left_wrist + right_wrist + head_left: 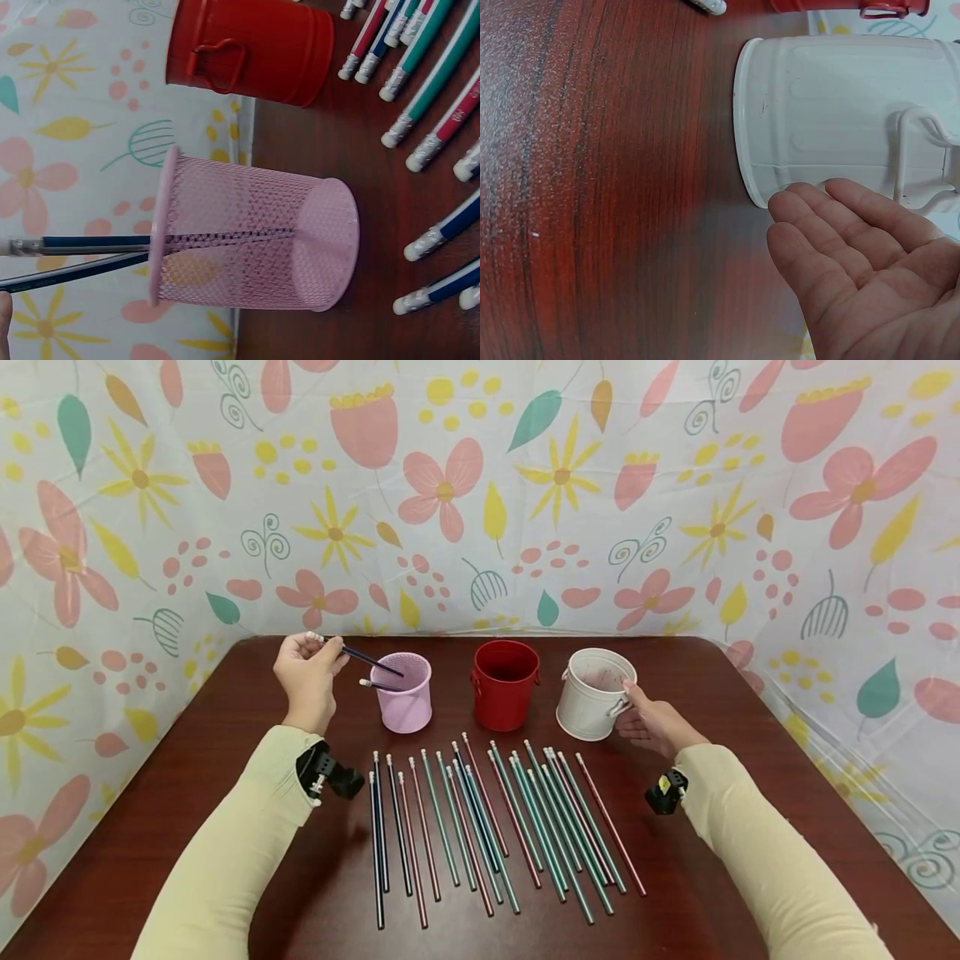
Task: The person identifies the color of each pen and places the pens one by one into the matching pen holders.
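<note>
My left hand (309, 681) pinches a dark blue pencil (362, 657) near its white eraser end, and the pencil's lower part is inside a pink mesh cup (407, 708). A second dark blue pencil (97, 244) leans in that cup, eraser end outward. At the far right of the row, my right hand (662, 727) rests against a white metal bucket (585, 706). Its thumb lies at the rim, and its fingers (855, 232) extend along the outer side near the handle. The thumb is out of sight in the right wrist view.
Between the cup and the bucket stands a red metal bucket (504, 702). Several blue, red and green pencils (480, 835) lie in a loose row across the front of the brown table (315, 893), erasers facing away. A flowered cloth (480, 485) hangs behind.
</note>
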`<control>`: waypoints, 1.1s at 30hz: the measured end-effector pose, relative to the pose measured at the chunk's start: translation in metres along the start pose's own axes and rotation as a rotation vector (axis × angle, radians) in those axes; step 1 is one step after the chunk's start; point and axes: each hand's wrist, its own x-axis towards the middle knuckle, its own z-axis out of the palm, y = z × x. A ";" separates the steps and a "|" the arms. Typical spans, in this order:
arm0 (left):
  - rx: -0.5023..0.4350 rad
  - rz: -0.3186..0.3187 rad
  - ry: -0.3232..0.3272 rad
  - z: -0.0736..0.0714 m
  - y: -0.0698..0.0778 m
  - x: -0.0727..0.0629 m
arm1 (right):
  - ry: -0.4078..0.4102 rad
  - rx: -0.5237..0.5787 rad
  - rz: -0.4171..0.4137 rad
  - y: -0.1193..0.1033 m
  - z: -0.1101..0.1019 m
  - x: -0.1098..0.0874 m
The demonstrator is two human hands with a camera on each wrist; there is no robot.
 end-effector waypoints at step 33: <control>0.147 -0.034 -0.047 -0.009 -0.043 -0.010 | 0.010 0.012 0.000 -0.002 0.001 -0.002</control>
